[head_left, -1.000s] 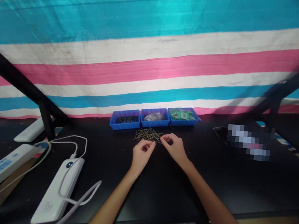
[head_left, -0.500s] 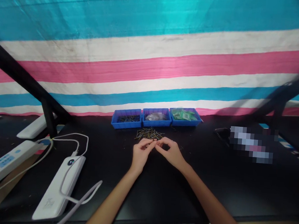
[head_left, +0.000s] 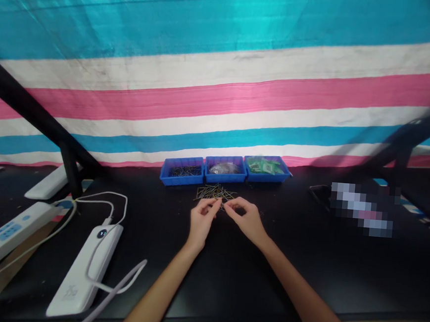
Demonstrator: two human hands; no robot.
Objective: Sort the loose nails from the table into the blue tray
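Beneath the hands (head_left: 200, 225) spreads a black tabletop (head_left: 235, 277), and beyond them a blue, white and pink striped sheet (head_left: 220, 99) rises behind slanting black bars (head_left: 29, 110).

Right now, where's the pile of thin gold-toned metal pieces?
Head view, centre: the pile lies on the black tabletop, just in front of the middle blue plastic tray, beyond the left hand and right hand.

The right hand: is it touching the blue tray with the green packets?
Apart. The head view shows a strip of black tabletop between the right hand and the blue tray holding the green packets.
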